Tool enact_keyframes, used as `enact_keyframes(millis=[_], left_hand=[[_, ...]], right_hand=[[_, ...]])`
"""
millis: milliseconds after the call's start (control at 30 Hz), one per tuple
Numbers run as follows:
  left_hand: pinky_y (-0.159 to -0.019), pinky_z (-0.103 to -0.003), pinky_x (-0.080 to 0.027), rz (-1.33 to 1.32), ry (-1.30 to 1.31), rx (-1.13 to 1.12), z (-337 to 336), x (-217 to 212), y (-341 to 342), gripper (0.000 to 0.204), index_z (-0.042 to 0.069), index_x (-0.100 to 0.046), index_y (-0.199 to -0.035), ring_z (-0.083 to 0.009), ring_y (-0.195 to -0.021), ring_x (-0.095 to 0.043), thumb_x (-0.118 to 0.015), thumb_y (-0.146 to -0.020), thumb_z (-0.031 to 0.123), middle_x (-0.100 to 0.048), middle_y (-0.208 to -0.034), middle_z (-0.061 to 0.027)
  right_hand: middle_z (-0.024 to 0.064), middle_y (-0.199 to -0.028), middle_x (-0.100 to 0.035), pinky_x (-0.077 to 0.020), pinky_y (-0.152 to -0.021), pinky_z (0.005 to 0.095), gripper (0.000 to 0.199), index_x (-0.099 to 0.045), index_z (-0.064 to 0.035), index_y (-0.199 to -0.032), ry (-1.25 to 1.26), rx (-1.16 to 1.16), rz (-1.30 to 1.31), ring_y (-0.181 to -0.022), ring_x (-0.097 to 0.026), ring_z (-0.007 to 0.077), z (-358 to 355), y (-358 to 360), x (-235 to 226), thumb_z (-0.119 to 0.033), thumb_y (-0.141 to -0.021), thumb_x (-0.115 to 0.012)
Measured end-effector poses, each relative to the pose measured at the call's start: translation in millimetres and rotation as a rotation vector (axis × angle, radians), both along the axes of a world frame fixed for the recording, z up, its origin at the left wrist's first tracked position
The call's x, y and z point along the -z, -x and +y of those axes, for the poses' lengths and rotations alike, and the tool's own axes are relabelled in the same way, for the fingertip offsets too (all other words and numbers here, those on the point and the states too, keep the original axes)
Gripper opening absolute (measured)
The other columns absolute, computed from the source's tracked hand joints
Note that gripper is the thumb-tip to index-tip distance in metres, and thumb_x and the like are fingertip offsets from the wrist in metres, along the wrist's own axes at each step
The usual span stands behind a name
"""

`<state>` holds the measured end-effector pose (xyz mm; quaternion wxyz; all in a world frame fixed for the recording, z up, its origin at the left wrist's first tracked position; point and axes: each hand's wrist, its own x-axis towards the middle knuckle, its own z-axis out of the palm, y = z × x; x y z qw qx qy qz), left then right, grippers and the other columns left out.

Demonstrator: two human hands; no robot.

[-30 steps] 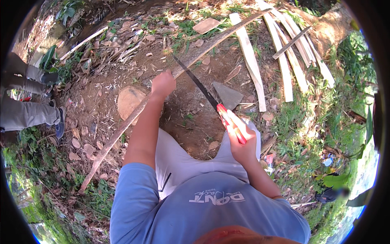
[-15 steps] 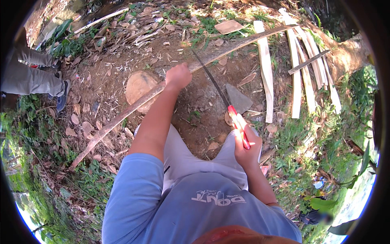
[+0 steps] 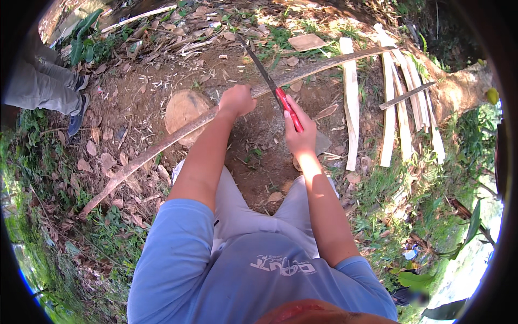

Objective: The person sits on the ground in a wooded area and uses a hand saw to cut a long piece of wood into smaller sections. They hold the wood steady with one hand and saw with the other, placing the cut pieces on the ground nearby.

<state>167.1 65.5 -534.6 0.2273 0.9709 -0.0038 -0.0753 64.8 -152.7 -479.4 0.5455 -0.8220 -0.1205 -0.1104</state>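
Hides part of a long wooden pole (image 3: pixel 145 157) inside the clenched left hand (image 3: pixel 237 100); grips a red-handled, dark-bladed tool (image 3: pixel 268 77) across it in the right hand (image 3: pixel 300 127), cannot tell if touching. Partly covers a grey slab (image 3: pixel 322 142). Works outdoors over leaf-strewn soil (image 3: pixel 251 183), with a stump (image 3: pixel 182 109) under the pole, pale slats (image 3: pixel 352 116) at right and a bystander's legs (image 3: pixel 43 92), cut off, at left.
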Motion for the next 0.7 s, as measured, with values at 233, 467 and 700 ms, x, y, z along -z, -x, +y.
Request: enact_keyframes(millis=[233, 467, 700], left_hand=[[-0.101, -0.05, -0.058, 0.041, 0.015, -0.007, 3.8, -1.0, 1.0, 0.042, 0.003, -0.075, -0.12, -0.0408, -0.114, -0.072, -0.073, -0.09, 0.032, -0.076, -0.121, -0.0224], [-0.098, -0.051, -0.059, 0.043, 0.029, -0.009, 3.1, 1.8, 1.1, 0.04, 0.002, -0.075, -0.117, -0.0414, -0.11, -0.074, -0.071, -0.089, 0.03, -0.077, -0.115, -0.0226], [-0.097, -0.052, -0.059, -0.005, 0.001, 0.019, 3.4, -0.3, 2.5, 0.038, 0.003, -0.075, -0.116, -0.0413, -0.107, -0.075, -0.072, -0.089, 0.03, -0.077, -0.112, -0.0227]], right_hand=[[0.0202, -0.13, -0.076, -0.0567, -0.094, 0.0345, 0.047, -0.064, -0.0082, -0.148, 0.104, 0.023, -0.07, -0.112, -0.077, 0.0252, -13.8, 22.1, 23.0, -0.009, -0.102, -0.067], [0.0227, -0.12, -0.078, -0.0565, -0.071, 0.0288, 0.048, -0.063, 0.0049, -0.144, 0.358, 0.014, 0.011, -0.078, -0.077, 0.0205, -116.1, 184.1, 7.1, -0.004, -0.097, -0.066], [0.0209, -0.121, -0.078, -0.0572, -0.078, 0.0299, 0.047, -0.064, -0.0009, -0.147, 0.281, 0.009, -0.073, -0.087, -0.078, 0.0209, -63.0, 88.6, -6.1, -0.008, -0.1, -0.066]])
